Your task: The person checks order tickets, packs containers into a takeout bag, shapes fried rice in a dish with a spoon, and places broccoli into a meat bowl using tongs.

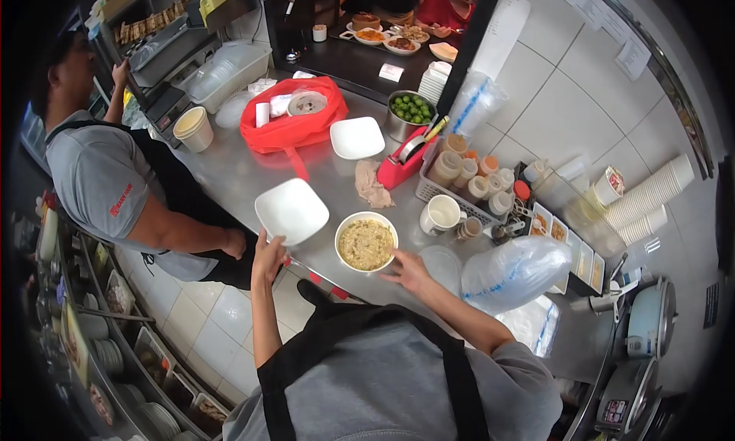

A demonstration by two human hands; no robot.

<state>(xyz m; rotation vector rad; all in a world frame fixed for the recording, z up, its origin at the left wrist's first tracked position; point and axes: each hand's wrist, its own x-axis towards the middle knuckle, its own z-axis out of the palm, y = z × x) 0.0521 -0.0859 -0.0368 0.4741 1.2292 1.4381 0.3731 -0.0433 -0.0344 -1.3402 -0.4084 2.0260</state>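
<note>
My left hand [268,259] grips the near edge of a white square bowl [292,211], which has nothing in it. To its right stands a round white paper bowl [367,242] filled with what looks like fried rice. My right hand [407,271] is at the right side of that paper bowl, fingers apart, the fingertips at or just touching its rim. A second white square bowl [357,138] lies farther back, near a crumpled cloth [373,184] and a red tape dispenser [402,165].
A co-worker [126,165] stands at left. A red plastic bag [295,115] with containers sits at the back. On the right are a basket of sauce bottles [459,169], a paper cup [439,214], plastic bags [514,272] and stacked cups [651,192]. Green limes [409,108] fill a metal pot.
</note>
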